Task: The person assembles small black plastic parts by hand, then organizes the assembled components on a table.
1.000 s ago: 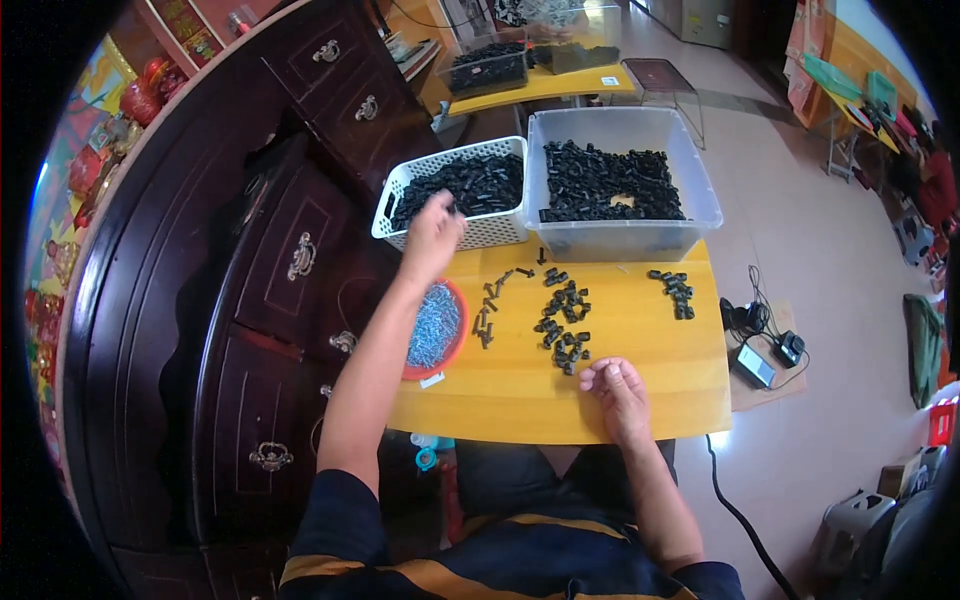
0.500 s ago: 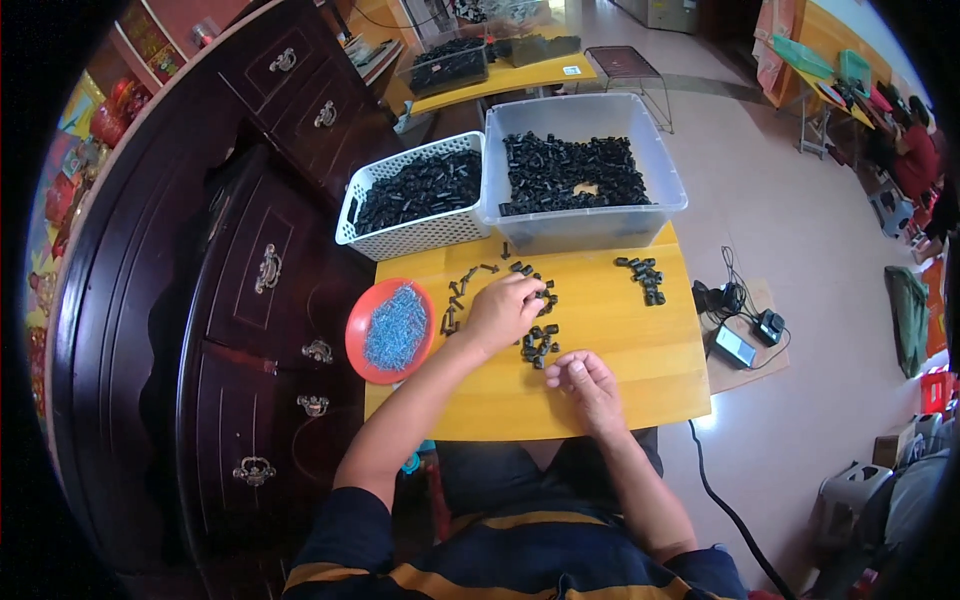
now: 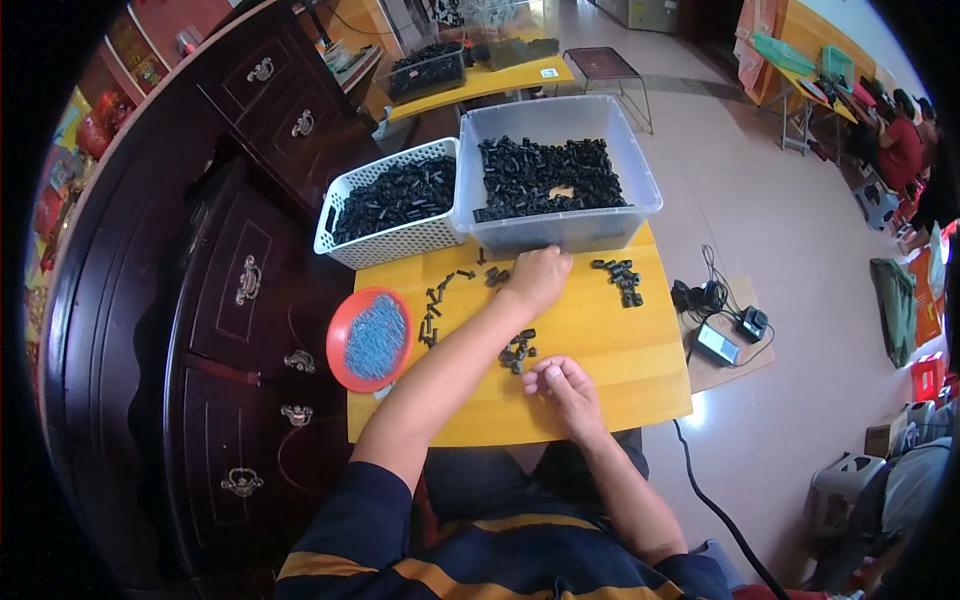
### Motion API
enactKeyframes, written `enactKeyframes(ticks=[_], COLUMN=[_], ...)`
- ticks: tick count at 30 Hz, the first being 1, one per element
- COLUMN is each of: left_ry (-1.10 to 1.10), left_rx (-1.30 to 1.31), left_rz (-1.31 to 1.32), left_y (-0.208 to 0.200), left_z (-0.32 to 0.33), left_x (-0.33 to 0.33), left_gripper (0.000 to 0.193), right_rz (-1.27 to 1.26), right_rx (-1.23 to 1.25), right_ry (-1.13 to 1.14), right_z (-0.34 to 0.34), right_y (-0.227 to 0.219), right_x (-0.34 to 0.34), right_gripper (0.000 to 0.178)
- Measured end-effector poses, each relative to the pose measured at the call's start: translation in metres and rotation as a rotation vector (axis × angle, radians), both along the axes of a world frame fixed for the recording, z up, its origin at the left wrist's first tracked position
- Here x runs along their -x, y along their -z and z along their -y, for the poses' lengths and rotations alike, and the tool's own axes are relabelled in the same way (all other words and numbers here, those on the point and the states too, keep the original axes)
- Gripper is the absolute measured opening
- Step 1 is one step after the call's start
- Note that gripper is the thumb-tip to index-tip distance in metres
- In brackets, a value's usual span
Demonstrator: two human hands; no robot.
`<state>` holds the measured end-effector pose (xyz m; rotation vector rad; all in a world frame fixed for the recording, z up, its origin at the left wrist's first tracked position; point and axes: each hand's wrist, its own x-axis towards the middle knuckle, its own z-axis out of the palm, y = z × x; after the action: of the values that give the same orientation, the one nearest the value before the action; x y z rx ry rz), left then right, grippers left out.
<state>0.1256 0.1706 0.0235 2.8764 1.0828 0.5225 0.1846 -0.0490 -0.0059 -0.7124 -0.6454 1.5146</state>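
Note:
My left hand reaches across the yellow table to just in front of the clear plastic bin. Its fingers bend downward, and whatever they hold is hidden beneath the hand. Closer to me, my right hand is curled, thumb against the fingers; I cannot make out anything in its grasp. Beside its fingertips lies a small cluster of short black cylindrical pieces. More of these pieces lie left of my left hand, and another group sits to the right. Thin black screw-shaped parts form a loose line at the left.
A red bowl of silvery screws or pins stands at the table's left edge. A white perforated basket full of black parts adjoins the bin. Dark wooden drawers border the left; a cable and devices lie on the right.
My left hand has moved away from me and to the right, from the middle cluster toward the bin's front. My right hand stays beside the near cluster. The whole view has shifted slightly.

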Motion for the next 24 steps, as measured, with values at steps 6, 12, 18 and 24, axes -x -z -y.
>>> enactKeyframes(ticks=[6,12,18,24], left_ry=[-0.005,-0.089,-0.263,-0.388], left_rx=[-0.021,0.243,0.678,0.779], left_rz=[0.002,0.581,0.920,1.057], left_y=[-0.006,-0.049,-0.034,0.004], left_z=[0.007,0.044,0.120,0.171], left_x=[0.014,0.072,0.161,0.200], left_gripper=[0.013,0.006,0.006,0.004], right_rz=[-0.013,-0.001,0.458,1.372], right_rx=[0.003,0.013,-0.034,-0.358], right_ry=[-0.006,-0.015,0.072,0.275], right_z=[-0.002,0.000,0.000,-0.009], right_y=[0.003,0.008,-0.004,-0.031], right_x=[0.002,-0.001,0.013,0.022], right_gripper=[0.020,0.018,0.009,0.021])
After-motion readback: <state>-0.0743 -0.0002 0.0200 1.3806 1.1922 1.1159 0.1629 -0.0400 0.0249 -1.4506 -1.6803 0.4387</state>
